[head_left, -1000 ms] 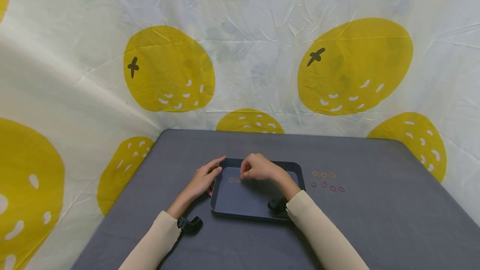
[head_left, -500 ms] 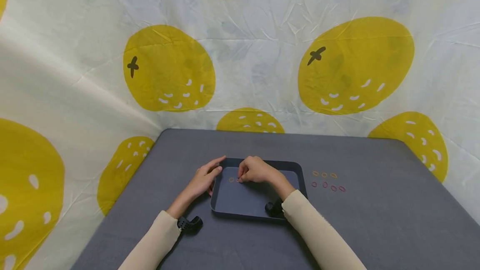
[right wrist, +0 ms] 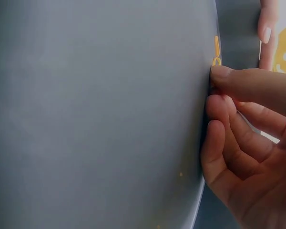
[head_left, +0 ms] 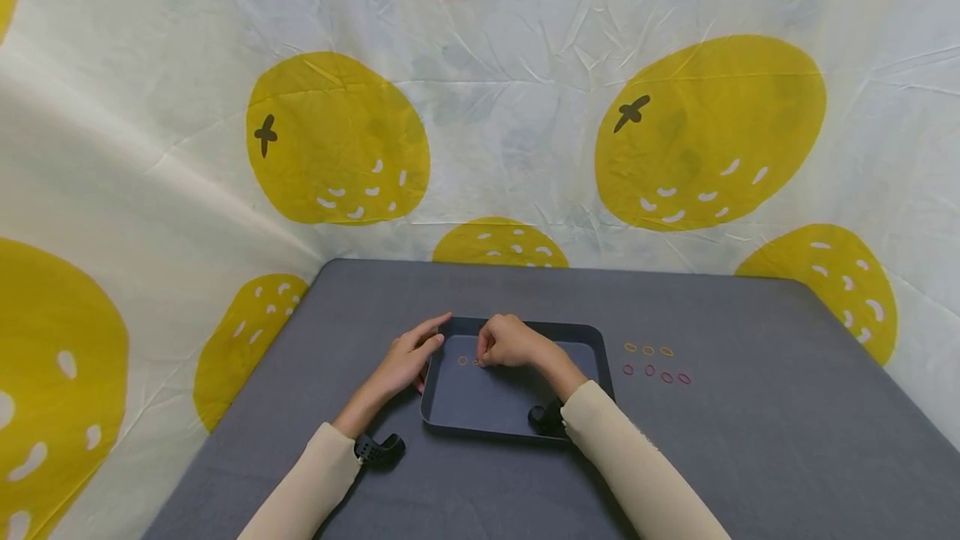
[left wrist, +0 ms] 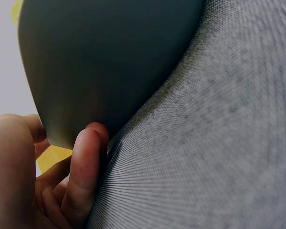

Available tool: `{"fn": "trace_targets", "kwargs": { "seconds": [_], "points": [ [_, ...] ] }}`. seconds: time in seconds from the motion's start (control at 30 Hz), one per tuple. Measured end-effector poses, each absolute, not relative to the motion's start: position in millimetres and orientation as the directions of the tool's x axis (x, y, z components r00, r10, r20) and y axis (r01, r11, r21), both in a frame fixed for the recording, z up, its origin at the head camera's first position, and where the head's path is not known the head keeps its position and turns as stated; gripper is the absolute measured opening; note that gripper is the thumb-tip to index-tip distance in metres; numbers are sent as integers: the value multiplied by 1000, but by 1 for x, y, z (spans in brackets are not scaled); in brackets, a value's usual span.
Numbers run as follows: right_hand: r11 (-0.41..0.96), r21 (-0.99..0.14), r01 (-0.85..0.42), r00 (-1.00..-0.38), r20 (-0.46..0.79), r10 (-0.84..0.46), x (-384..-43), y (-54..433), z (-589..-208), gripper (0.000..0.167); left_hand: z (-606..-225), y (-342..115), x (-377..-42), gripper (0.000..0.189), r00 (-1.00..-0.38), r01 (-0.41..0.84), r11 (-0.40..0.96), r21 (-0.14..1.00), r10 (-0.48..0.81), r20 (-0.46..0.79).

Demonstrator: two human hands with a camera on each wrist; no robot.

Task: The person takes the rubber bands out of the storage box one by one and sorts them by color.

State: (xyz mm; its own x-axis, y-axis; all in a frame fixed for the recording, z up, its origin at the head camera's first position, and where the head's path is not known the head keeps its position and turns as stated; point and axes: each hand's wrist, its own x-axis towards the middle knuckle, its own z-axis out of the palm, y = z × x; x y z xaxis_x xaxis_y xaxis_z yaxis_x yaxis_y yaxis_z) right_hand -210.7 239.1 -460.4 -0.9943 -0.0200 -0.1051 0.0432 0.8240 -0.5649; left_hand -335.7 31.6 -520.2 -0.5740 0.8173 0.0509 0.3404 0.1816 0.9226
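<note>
My left hand [head_left: 405, 361] grips the left side of a dark grey tray [head_left: 480, 407]. In the left wrist view its fingers [left wrist: 83, 167] curl against the tray's outer wall [left wrist: 100, 71]. Inside the tray, near the far left, my right hand [head_left: 513, 342] has thumb and fingers together low over the floor. They pinch a small orange rubber band [right wrist: 217, 61], mostly covered by the thumb tip in the right wrist view. Just beyond it lies another orange rubber band [right wrist: 217, 45], seen in the head view as a loop [head_left: 462, 361] left of the fingertips.
Right of the tray, on the grey table [head_left: 750, 423], a row of orange rubber bands [head_left: 648, 350] lies behind a row of several dark pink ones [head_left: 650, 371]. A white cloth with yellow fruit prints [head_left: 510, 140] hangs behind the table.
My right hand has shifted slightly left and toward me, its fingertips staying at the second orange rubber band. The left hand and the tray have not moved.
</note>
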Motion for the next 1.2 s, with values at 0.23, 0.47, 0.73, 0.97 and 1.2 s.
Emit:
{"fn": "trace_targets", "kwargs": {
  "seconds": [0.23, 0.47, 0.73, 0.97, 1.2],
  "points": [
    [825, -562, 62, -993, -121, -8, -210, 238, -459, 15, -519, 32, -335, 47, -578, 345, 190, 919, 815, 48],
    [808, -586, 57, -994, -107, -8, -208, 241, -458, 13, -520, 31, -334, 46, -580, 335, 192, 922, 813, 42],
    [816, -578, 17, -999, -38, -6, -196, 247, -434, 10, -519, 31, -333, 46, -588, 324, 204, 924, 809, 28],
    [794, -608, 9, -1000, 3, 13, -174, 260, -407, 11, -518, 32, -333, 47, -577, 343, 197, 919, 816, 40],
    [782, -624, 1, -998, 51, 42, -153, 276, -390, 10, -519, 30, -333, 46, -572, 338, 189, 922, 820, 42]
  ]
}}
